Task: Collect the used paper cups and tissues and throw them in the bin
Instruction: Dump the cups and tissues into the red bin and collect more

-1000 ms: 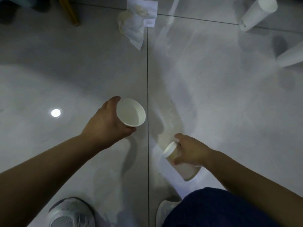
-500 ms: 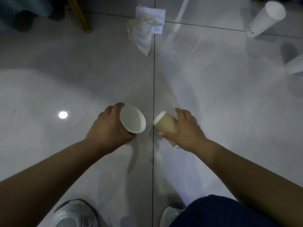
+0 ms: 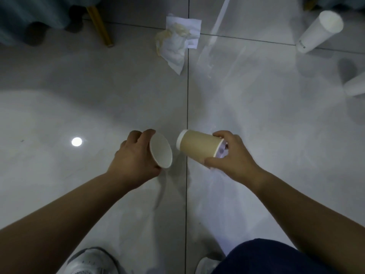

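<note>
**Two cups held low over a tiled floor**

A white paper cup [image 3: 161, 150], its inside plain white, sits in the left hand [image 3: 134, 159], whose fingers curl round its mostly hidden wall. The right hand [image 3: 231, 155] clamps a brown cup [image 3: 198, 146] tipped sideways, inside unseen. Beyond lie a stained tissue [image 3: 177, 42], a third cup [image 3: 320, 32] and a frame-cropped cup [image 3: 355, 87].

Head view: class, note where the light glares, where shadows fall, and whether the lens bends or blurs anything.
Head view: a round glare spot and a pale streak reflect off the glossy floor; the top left corner is dim; soft dark patches lie by the fallen white cup; the wide lens swells the forearms near the bottom edge; detail is slightly soft throughout.
</note>
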A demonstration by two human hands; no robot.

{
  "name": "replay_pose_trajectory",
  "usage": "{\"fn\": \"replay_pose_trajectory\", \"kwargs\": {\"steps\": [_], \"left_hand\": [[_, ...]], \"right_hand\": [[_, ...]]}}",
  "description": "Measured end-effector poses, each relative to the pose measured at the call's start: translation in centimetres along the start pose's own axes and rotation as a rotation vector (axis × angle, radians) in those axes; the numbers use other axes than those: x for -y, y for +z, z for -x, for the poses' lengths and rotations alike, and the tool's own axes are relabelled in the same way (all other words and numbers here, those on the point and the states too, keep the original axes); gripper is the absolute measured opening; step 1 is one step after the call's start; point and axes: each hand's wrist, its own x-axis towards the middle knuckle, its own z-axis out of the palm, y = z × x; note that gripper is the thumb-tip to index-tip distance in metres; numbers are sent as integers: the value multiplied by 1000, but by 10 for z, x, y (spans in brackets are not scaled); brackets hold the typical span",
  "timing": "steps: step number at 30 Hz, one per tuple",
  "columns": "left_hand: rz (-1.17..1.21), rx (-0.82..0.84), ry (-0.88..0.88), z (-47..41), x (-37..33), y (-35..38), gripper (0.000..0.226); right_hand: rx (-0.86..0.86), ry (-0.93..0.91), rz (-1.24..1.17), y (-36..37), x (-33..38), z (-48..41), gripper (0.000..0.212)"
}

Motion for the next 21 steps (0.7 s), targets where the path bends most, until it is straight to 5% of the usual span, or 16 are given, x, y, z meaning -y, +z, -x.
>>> {"fn": "replay_pose_trajectory", "kwargs": {"steps": [11, 18, 21], "left_hand": [[112, -39, 127, -10, -17, -32, 85], [142, -45, 215, -23, -47, -84, 76], [133, -100, 203, -26, -61, -110, 80]], "right_hand": [[202, -178, 21, -21, 69, -13, 102], [214, -225, -258, -41, 110, -14, 90], [115, -237, -376, -65, 122, -6, 54]]}}
